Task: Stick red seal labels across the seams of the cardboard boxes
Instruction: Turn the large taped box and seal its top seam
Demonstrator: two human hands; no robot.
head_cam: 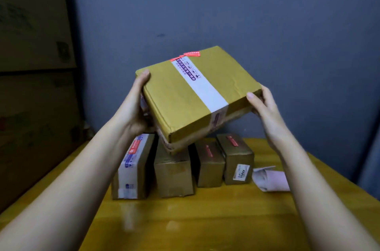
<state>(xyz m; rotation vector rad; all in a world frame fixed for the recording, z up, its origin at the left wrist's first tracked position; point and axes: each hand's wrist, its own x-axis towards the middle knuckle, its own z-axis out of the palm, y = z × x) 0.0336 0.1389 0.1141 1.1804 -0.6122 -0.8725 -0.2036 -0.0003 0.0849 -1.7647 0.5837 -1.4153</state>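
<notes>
both hands' fingers (144,75) clamp flat box (197,94) above 4 boxes (174,174), hiding their tops.

Tan-yellow cardboard box (197,94), white tape band (202,86) with purple print, red seal label (192,54), glossy yellow table (205,220), blue-grey wall (226,4)

A plain blue-grey wall (226,4) fills the back of the room, marked by one small dark smudge (160,35). A glossy yellow wooden table (205,220) stands against it, its top catching soft reflections. At the left, large stacked cartons (35,86) sit in shadow on dark shelving (71,24). Lighting is dim.
</notes>
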